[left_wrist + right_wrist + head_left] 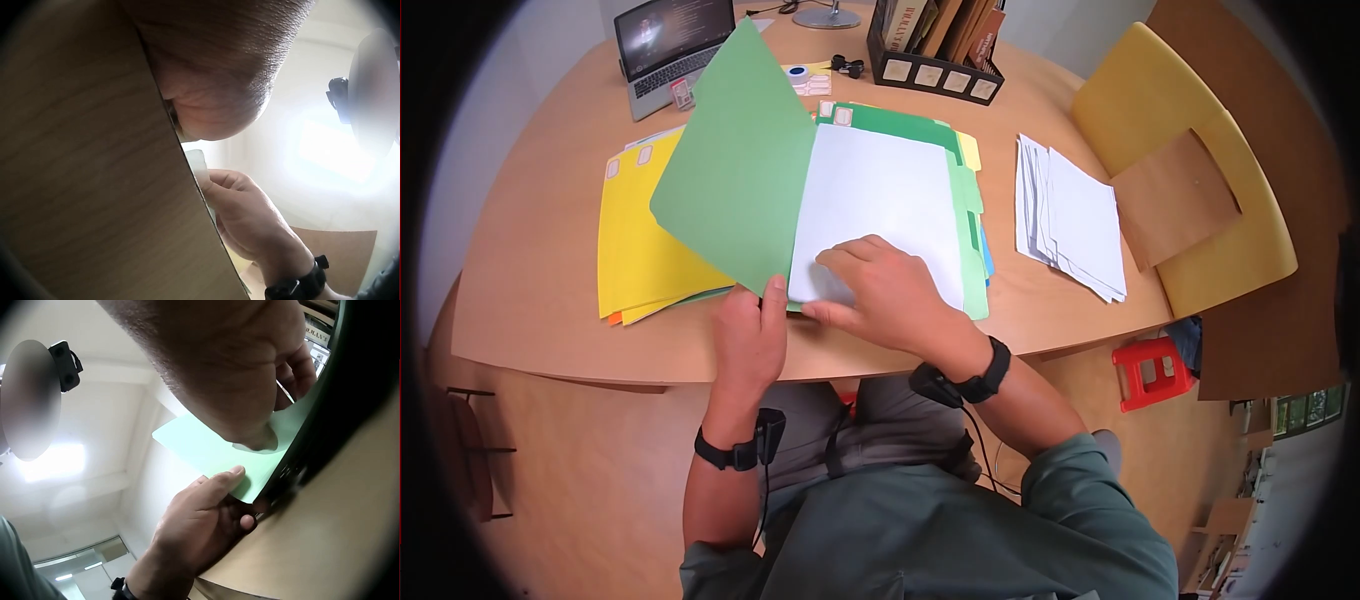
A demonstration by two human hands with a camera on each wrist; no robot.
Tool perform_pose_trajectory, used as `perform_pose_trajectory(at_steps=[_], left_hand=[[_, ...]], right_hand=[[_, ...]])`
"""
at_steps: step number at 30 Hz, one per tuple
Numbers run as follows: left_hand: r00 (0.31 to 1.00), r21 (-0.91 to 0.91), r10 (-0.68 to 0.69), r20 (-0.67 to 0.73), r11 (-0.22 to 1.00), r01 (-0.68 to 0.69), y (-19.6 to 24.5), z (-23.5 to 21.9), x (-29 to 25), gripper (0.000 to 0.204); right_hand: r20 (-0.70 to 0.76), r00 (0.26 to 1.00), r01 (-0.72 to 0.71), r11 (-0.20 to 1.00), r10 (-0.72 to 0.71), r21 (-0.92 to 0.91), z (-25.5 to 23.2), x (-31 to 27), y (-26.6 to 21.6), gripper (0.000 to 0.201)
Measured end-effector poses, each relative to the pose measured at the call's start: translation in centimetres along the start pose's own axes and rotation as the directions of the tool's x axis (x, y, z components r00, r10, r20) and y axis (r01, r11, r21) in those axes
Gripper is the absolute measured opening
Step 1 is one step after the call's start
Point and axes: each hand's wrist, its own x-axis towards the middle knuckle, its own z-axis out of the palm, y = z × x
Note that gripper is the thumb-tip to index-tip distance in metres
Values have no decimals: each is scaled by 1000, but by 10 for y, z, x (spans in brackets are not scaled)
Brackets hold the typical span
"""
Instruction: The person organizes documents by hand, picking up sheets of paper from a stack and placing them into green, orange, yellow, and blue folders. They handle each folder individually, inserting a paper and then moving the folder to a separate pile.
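Note:
A light green folder [740,150] lies open on a stack of folders, its left cover raised at a slant. White paper [880,190] covers its right side. My left hand [750,335] grips the folder at the bottom of its fold, thumb on the inner face of the cover. Over the paper's lower left corner is my right hand [890,295], fingers bent on top and thumb at the bottom edge; in the left wrist view this right hand [250,215] pinches a pale sheet edge. The right wrist view shows the left thumb against the green cover [206,450].
Yellow folders [635,240] lie under the raised cover. To the right are a pile of white sheets [1070,215] and a yellow chair [1230,230]. A laptop [680,50], a tape roll [798,74] and a black file holder [935,75] stand at the back.

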Motion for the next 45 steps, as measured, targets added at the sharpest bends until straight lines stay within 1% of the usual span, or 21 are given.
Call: perform_pose_trajectory(at_steps=[4,6,7,10,12,14,15,18,22,24,25,26,28,30,32,34,36,38,40,41,45], left_hand=[[998,-5,44,-41,999,-44,-6,4,0,32],[996,-57,39,-80,997,-44,-3,7,-1,31],[996,-58,39,-81,997,-43,-1,5,-1,31],[989,29,145,-8,989,-145,4,1,2,32],[946,23,318,-53,948,-318,5,3,4,40],[964,-2,264,21,964,-264,7,-2,2,43],[974,-21,207,90,978,-206,7,-4,1,46],[973,-34,202,108,979,-200,3,-5,-1,37],[978,-43,152,139,988,-148,8,-6,-1,30],[999,-73,33,26,997,-31,13,0,-3,28],[999,-166,43,24,985,-39,-1,4,-1,35],[998,-122,53,38,991,-48,0,1,-1,35],[990,-370,-131,58,918,143,8,1,1,41],[990,-393,-138,10,910,131,7,3,2,43],[963,-434,-140,229,871,230,10,-2,1,40],[949,-373,-141,281,895,243,18,1,-3,36],[953,-99,-106,284,985,139,31,5,-2,31],[970,-132,-55,235,987,88,34,5,0,28],[994,-122,65,85,991,-55,37,2,5,27],[994,-110,67,84,992,-58,36,-6,10,27],[979,-219,-68,-194,976,24,15,-62,44,27]], right_hand=[[-31,999,-36,993,40,114,-17,-14,19,50],[-39,991,-118,975,127,187,-28,-29,38,46],[-121,974,-165,963,194,215,-30,-38,52,44],[-215,905,-292,904,367,312,-41,-64,80,38],[-221,854,-369,848,470,380,-42,-82,93,35],[-214,781,-414,743,587,527,-38,-99,102,35],[-214,776,-402,727,593,556,-38,-105,102,35],[-269,754,-308,685,599,660,-24,-116,107,35],[-252,707,-367,647,661,668,-14,-121,105,32],[-325,835,-393,894,444,214,-21,-118,101,32],[-356,845,-364,917,398,161,-19,-118,99,32],[-366,831,-367,907,419,205,-17,-118,97,32],[-382,848,-358,928,368,100,-15,-119,97,30],[-383,830,-369,914,406,169,-15,-119,95,30],[-367,826,-381,903,428,197,-15,-119,97,30],[-357,824,-381,896,441,228,-16,-120,96,29],[-362,822,-378,897,440,230,-16,-120,97,29],[-362,823,-369,896,438,246,-15,-120,97,30],[-368,806,-388,884,463,262,-17,-120,95,31],[-373,808,-381,887,457,262,-16,-121,96,31],[-372,810,-358,885,453,298,-17,-122,98,30]])
